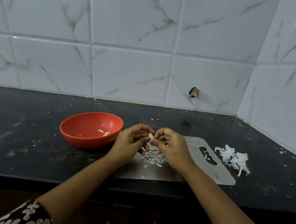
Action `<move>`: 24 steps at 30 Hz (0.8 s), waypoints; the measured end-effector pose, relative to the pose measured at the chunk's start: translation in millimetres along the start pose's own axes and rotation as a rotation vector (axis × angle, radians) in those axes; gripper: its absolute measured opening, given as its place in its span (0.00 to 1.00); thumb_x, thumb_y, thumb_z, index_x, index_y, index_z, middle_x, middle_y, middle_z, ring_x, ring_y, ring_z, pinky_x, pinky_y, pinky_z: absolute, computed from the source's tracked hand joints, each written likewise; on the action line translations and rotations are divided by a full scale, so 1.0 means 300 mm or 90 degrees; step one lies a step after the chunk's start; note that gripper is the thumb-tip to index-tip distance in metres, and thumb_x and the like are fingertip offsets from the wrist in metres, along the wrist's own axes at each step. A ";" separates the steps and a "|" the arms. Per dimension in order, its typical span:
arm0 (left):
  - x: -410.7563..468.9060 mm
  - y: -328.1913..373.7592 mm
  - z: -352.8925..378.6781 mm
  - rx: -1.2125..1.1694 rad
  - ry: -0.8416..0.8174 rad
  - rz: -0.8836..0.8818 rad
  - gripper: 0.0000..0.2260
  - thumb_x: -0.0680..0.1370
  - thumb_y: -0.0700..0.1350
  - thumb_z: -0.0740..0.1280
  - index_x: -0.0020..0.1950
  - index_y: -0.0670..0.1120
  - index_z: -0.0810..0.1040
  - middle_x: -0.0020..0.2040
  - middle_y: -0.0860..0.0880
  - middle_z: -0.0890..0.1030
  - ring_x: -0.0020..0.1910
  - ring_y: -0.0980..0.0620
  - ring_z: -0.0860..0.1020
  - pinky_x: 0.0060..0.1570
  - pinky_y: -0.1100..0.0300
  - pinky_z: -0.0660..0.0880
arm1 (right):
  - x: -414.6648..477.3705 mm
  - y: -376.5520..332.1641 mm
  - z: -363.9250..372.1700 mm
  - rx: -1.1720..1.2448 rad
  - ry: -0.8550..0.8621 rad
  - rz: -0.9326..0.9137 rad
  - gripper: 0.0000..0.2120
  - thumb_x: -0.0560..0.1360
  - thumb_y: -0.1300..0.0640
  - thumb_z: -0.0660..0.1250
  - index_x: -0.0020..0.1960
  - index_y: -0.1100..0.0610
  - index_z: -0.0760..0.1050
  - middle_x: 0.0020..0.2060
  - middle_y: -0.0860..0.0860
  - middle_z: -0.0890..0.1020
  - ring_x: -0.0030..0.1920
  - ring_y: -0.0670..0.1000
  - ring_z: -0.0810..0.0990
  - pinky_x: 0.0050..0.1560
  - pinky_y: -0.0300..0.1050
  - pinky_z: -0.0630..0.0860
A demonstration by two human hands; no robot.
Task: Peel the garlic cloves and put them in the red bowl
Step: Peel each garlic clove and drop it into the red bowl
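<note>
A pale garlic clove [151, 135] is pinched between the fingertips of my left hand [130, 142] and my right hand [172, 147], held above the far edge of a steel cutting board [200, 170]. The red bowl [76, 135] stands on the dark counter just left of my left hand. Inside it lie three peeled cloves [104, 133]. Several small bits of garlic skin [152, 158] are scattered on the board beneath my hands.
A heap of white papery skins with a stem [232, 157] lies on the counter right of the board. The black counter [29, 148] is speckled with skin flakes. Tiled walls close the back and the right; a chipped hole [194, 93] marks the back wall.
</note>
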State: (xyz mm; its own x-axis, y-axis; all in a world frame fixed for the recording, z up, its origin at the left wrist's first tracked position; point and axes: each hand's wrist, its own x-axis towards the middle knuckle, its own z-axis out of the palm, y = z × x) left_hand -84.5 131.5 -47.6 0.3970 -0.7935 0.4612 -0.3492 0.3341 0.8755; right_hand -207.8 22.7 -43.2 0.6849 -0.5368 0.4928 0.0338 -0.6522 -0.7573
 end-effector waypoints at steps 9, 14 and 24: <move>0.000 0.003 -0.002 -0.021 -0.024 -0.018 0.07 0.79 0.33 0.63 0.53 0.43 0.75 0.42 0.47 0.83 0.34 0.50 0.80 0.32 0.60 0.76 | -0.007 0.000 -0.003 -0.053 -0.003 -0.029 0.09 0.75 0.58 0.71 0.40 0.49 0.74 0.35 0.50 0.81 0.30 0.45 0.77 0.36 0.48 0.80; 0.000 0.003 -0.004 -0.022 -0.030 -0.026 0.06 0.79 0.33 0.63 0.54 0.41 0.74 0.41 0.46 0.83 0.35 0.48 0.80 0.33 0.59 0.77 | -0.005 0.009 -0.006 -0.070 0.000 -0.054 0.06 0.75 0.57 0.71 0.46 0.50 0.74 0.37 0.46 0.82 0.30 0.45 0.79 0.37 0.53 0.81; 0.001 -0.006 0.005 -0.022 -0.029 -0.051 0.05 0.79 0.34 0.63 0.53 0.42 0.75 0.41 0.40 0.84 0.37 0.48 0.83 0.33 0.61 0.76 | -0.005 0.030 -0.003 -0.136 0.008 -0.081 0.06 0.75 0.51 0.71 0.45 0.45 0.74 0.37 0.45 0.83 0.31 0.43 0.80 0.35 0.47 0.80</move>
State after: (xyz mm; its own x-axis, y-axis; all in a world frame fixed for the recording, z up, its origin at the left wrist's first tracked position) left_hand -85.0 129.8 -49.3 0.3828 -0.8404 0.3836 -0.2890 0.2855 0.9138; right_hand -209.2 17.0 -50.2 0.6763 -0.4480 0.5847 -0.0365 -0.8132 -0.5809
